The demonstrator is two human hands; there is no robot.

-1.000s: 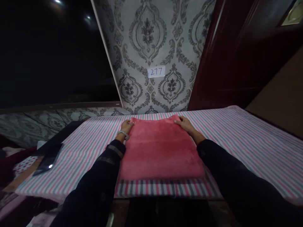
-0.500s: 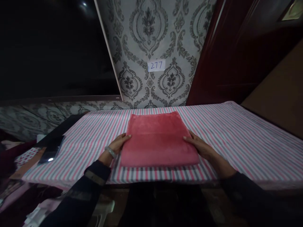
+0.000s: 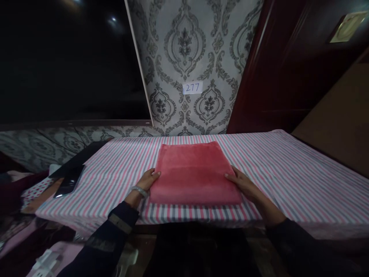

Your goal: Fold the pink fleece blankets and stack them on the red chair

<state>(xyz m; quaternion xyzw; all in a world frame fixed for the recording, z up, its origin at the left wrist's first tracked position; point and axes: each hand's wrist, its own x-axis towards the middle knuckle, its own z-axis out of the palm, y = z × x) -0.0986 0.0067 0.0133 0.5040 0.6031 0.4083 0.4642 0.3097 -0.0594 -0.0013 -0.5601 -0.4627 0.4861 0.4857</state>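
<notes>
One folded pink towel (image 3: 193,173) lies flat at the centre of one pink, grey and white striped cloth (image 3: 288,173) that covers the work surface. Two hands are in view, both the person's own. The left hand (image 3: 147,180) rests at the towel's 9 o'clock edge, fingers loosely extended and together, tips touching the towel's side; it grips nothing. The right hand (image 3: 243,182) lies at the towel's 3 o'clock edge, fingers stretched out flat along the fabric, likewise holding nothing. One pale bangle (image 3: 139,189) circles the left wrist, and both forearms wear dark sleeves.

At 12 o'clock from the towel, one small white label (image 3: 192,87) reading 277 is stuck on the grey damask wallpaper (image 3: 184,46). At 9 o'clock, just off the striped cloth's corner, one dark glossy flat object (image 3: 68,184), perhaps a phone, catches a glint of light; its kind is hard to tell. At 2 o'clock stands a dark red wooden panel (image 3: 276,73).

The upper left is nearly black and shows only two faint light spots. The lower left heap of pinkish fabrics is dim and cut off by the frame. The towel's layers cannot be counted, and the lower part of the frame is lost in shadow.
</notes>
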